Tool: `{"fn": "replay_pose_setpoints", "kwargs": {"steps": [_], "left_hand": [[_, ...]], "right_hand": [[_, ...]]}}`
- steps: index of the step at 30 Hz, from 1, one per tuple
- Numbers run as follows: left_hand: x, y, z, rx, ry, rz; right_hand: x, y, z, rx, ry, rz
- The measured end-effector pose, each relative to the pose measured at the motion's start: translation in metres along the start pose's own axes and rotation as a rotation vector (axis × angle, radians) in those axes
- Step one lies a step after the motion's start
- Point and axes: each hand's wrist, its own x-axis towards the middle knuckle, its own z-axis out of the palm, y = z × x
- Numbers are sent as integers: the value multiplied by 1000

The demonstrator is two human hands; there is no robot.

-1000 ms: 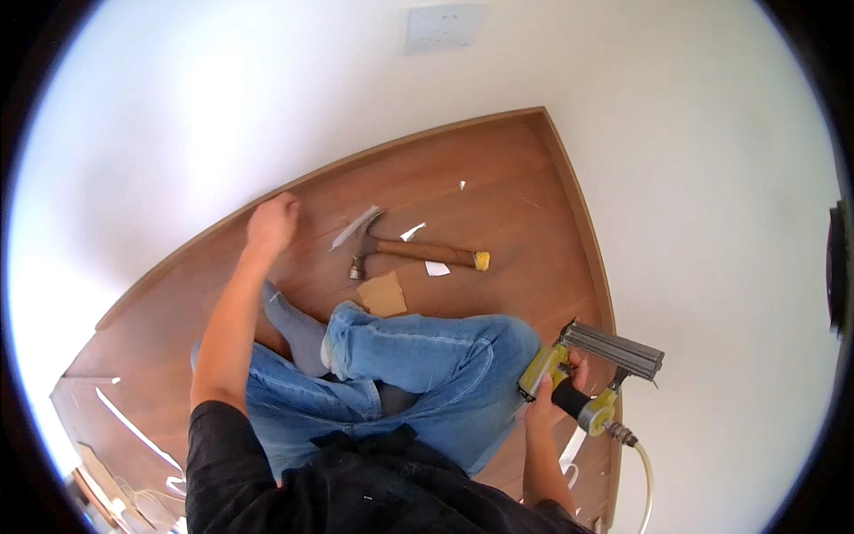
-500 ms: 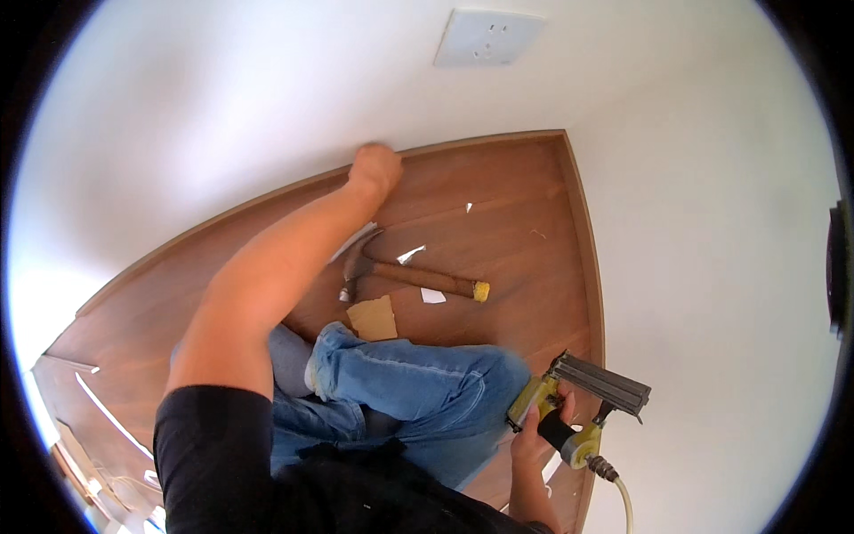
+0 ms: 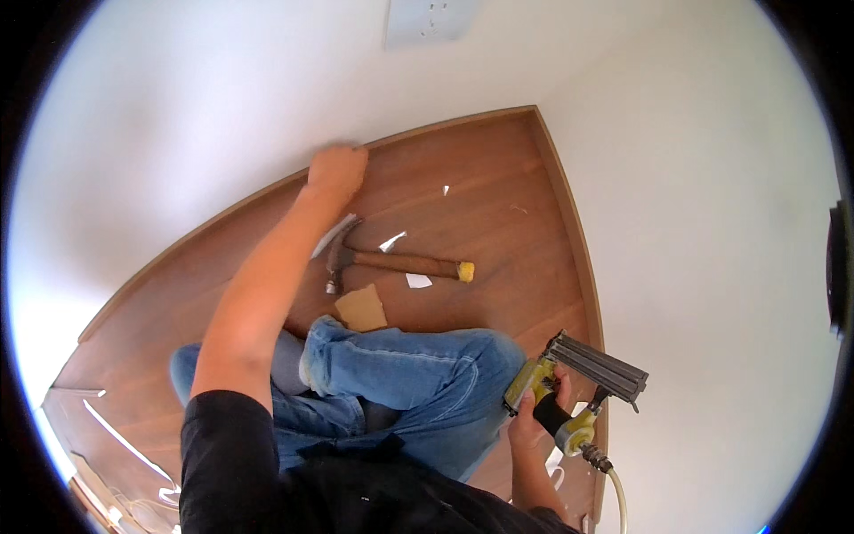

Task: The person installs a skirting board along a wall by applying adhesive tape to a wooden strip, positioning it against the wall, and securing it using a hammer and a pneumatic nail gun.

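My left hand is closed in a fist against the brown skirting board at the foot of the far wall. Its fingers face away from view, so what they hold, if anything, is hidden. Low on the right, my right hand grips a yellow-green and black nail gun beside my knee. The gun's long dark magazine points to the right, and a pale air hose runs down from its metal coupling. Between my left arm and the corner, a claw hammer with a yellow-tipped wooden handle lies on the floor.
White scraps and a tan cardboard piece lie around the hammer on the brown wooden floor. Skirting also lines the right wall. A socket plate is on the far wall. White strips and wooden pieces lie at lower left.
My left fist has slid a little to the left along the skirting board. The whole view has shifted slightly. My right hand still holds the nail gun by my knee.
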Motion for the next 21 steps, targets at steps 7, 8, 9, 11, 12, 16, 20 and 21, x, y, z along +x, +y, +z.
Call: {"fn": "replay_pose_setpoints", "kwargs": {"steps": [7,8,9,11,12,16,20,21], "left_hand": [[-52,-19,48,-1449,43,-451],[-47,-25,54,-1743,132,-504],[-41,-30,61,-1742,145,-523],[-22,-19,63,-1975,189,-499],[-18,-11,64,-1988,191,-502],[-23,-12,61,-1956,201,-500],[-37,-22,58,-1951,152,-497],[-45,-20,58,-1955,158,-498]], "right_hand": [[-5,-1,9,147,64,81],[-4,-5,11,153,44,77],[-3,-11,11,113,23,110],[-2,-17,7,53,4,135],[-4,-17,3,-30,-1,130],[-3,-8,7,31,7,59],[-1,-16,7,-8,-33,61],[-2,-14,6,5,-22,49]]}}
